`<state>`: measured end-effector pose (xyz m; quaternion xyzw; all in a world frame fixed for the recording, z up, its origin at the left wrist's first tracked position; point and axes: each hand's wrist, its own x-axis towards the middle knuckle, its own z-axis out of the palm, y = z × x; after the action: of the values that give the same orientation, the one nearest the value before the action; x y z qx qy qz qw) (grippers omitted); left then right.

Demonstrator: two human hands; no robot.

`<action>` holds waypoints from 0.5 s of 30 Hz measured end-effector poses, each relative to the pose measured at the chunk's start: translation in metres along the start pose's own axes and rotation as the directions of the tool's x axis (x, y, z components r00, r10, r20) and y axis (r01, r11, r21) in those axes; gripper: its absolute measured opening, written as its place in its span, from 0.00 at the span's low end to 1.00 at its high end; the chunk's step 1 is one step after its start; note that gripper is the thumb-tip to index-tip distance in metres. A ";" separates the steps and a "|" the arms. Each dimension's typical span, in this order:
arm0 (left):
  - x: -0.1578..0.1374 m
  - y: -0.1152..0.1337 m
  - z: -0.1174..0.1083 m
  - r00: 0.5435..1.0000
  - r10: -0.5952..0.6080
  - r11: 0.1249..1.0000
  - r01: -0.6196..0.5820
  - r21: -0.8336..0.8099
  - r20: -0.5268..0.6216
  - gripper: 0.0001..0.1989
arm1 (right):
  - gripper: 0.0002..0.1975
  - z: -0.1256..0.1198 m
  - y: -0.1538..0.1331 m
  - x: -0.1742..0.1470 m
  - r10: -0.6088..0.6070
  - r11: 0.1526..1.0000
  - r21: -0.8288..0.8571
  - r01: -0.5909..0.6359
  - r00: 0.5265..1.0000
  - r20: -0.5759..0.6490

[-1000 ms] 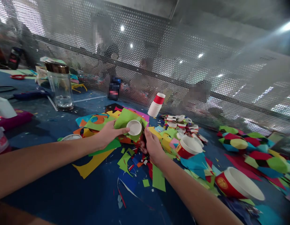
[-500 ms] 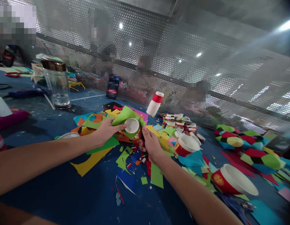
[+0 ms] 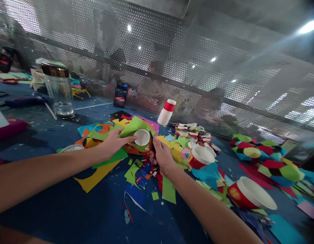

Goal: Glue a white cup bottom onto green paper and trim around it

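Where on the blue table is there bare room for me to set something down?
The widest bare patch of blue table lies nearest the wearer, between the yellow paper and the picture's bottom edge. Crowded: paper scraps around the left hand and right hand, and the right side by the paper bowls.

The left grip [image 3: 115, 141] pinches a white disc [image 3: 142, 137] against green paper [image 3: 134, 125]; the right grip [image 3: 164, 154] holds a dark tool [image 3: 151, 144] just beside. Scraps [image 3: 131, 174], cups [image 3: 196, 162] and a jar [image 3: 58, 89] occupy the worktop [image 3: 70, 210].

Dim overall; a lamp [image 3: 309, 26] glares at upper right (a pale streak trails leftward), and edges look stretched.
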<state>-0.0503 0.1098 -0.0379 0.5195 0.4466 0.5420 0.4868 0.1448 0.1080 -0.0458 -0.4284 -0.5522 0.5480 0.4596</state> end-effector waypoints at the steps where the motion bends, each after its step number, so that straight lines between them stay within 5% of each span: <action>1: 0.000 -0.001 0.000 1.000 -0.002 1.000 0.002 0.009 0.003 0.21 | 0.31 0.000 0.000 0.001 -0.001 1.000 -0.002 0.001 1.000 -0.003; 15: 0.005 -0.004 -0.004 0.999 -0.026 1.000 0.026 -0.009 0.035 0.22 | 0.31 -0.004 -0.002 0.002 0.013 0.999 -0.034 -0.012 0.998 0.057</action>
<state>-0.0540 0.1150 -0.0414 0.5209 0.4421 0.5286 0.5039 0.1487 0.1109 -0.0443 -0.4238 -0.5715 0.5535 0.4330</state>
